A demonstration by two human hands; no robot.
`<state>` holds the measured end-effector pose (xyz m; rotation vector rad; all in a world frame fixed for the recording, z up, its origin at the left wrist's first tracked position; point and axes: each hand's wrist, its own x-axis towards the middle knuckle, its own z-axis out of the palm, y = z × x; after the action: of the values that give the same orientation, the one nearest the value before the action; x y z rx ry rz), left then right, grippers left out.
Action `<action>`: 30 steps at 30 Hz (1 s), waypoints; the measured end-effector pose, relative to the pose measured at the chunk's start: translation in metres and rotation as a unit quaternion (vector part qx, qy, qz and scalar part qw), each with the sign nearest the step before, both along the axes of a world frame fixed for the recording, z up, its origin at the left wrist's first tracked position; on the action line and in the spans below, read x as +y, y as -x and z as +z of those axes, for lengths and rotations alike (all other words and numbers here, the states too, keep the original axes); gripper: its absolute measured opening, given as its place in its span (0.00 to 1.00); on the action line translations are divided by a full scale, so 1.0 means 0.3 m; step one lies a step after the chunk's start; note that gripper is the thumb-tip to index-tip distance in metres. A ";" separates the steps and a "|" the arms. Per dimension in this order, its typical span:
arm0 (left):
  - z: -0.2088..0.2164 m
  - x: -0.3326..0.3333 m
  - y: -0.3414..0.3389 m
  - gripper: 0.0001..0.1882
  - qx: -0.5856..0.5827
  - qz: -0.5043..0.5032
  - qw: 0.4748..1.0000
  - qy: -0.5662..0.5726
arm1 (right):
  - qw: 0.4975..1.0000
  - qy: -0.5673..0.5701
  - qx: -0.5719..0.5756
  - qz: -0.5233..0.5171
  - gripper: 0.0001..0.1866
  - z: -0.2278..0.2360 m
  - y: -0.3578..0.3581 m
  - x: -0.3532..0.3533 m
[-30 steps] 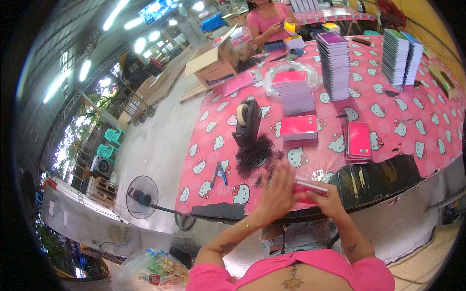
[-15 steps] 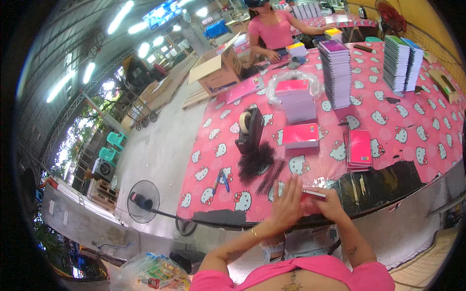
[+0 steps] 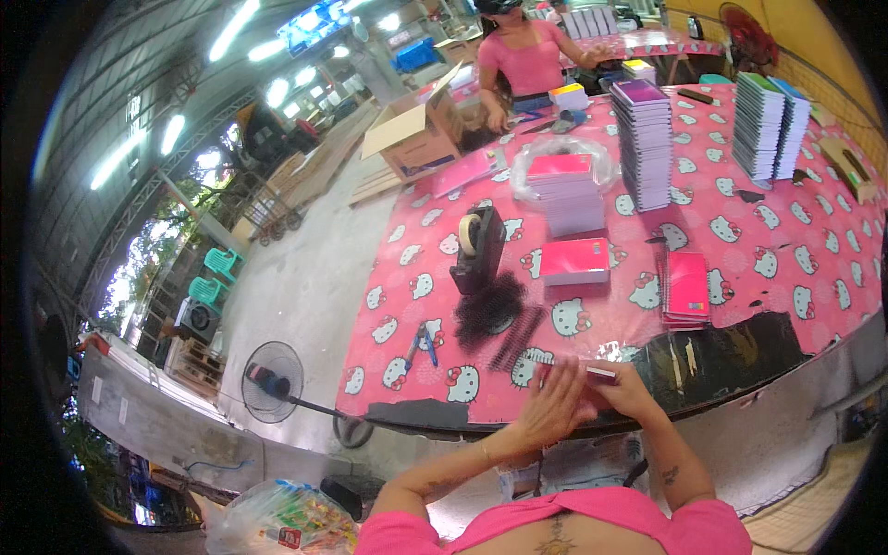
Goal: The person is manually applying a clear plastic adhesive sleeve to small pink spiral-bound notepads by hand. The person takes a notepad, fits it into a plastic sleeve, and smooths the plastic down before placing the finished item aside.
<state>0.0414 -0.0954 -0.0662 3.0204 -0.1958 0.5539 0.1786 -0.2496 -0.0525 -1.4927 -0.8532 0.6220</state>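
At the table's near edge, my right hand (image 3: 631,392) grips a small red-covered notebook (image 3: 601,374) by its right side. My left hand (image 3: 552,407) lies against the notebook's left side with its fingers stretched out, covering most of it. Just beyond my left hand is a heap of black spiral binding coils (image 3: 490,313); a few straight ones (image 3: 518,340) lie beside it. Farther off sit a block of red-covered pages (image 3: 573,262) and a small pile of spiral-bound red notebooks (image 3: 686,285).
A black tape dispenser (image 3: 477,248) and blue pens (image 3: 421,342) stand left of the coils. Behind are a wrapped red stack (image 3: 566,199), a tall purple-topped stack (image 3: 643,148), green and blue notebooks (image 3: 758,129), and an open carton (image 3: 412,129). A co-worker (image 3: 527,60) stands at the far side.
My left hand has shifted slightly right, over the notebook, its fingers now tilted toward my right hand. The co-worker's hand has lifted off a yellow-topped stack.
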 end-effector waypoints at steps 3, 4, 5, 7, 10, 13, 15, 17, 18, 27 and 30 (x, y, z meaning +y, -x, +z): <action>0.092 0.010 -0.072 0.46 0.034 0.026 0.999 -0.013 | 1.000 0.015 0.016 -0.004 0.21 0.001 0.003 0.005; 0.083 -0.004 -0.092 0.46 0.034 0.010 0.999 -0.021 | 1.000 0.003 -0.006 -0.009 0.22 -0.013 -0.006 0.001; 0.044 -0.026 -0.046 0.47 0.033 -0.016 0.999 -0.009 | 0.999 -0.016 -0.028 -0.015 0.23 -0.032 -0.014 0.003; 0.002 -0.065 0.002 0.47 0.034 -0.026 0.999 0.006 | 0.998 -0.042 -0.036 0.012 0.23 -0.048 -0.015 0.008; 0.132 -0.040 -0.111 0.47 0.104 0.085 0.991 -0.009 | 0.985 0.027 0.160 0.058 0.21 -0.011 -0.010 0.000; 0.078 -0.024 -0.088 0.46 0.018 0.001 0.999 -0.036 | 0.999 -0.003 -0.041 0.007 0.21 -0.043 -0.023 0.008; 0.000 -0.039 0.008 0.45 0.029 -0.060 0.998 0.008 | 1.000 -0.011 0.021 0.006 0.20 -0.055 -0.007 0.007; 0.052 -0.036 -0.044 0.46 0.011 -0.027 1.000 0.002 | 0.999 -0.043 0.022 0.000 0.20 -0.069 -0.001 0.022; 0.089 -0.032 -0.087 0.46 0.004 -0.011 1.000 0.001 | 0.998 -0.031 0.048 0.011 0.20 -0.075 -0.010 0.012; 0.136 -0.059 -0.086 0.38 -0.009 0.025 0.999 0.028 | 0.999 0.002 0.046 0.024 0.23 -0.023 -0.009 0.012; 0.163 -0.026 -0.127 0.30 -0.029 0.019 0.998 0.050 | 0.998 0.052 -0.012 0.030 0.19 -0.020 -0.021 0.009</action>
<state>0.0794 -0.1032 -0.0174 2.9198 -0.1114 0.6342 0.1848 -0.2469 -0.0583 -1.5752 -0.8996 0.7032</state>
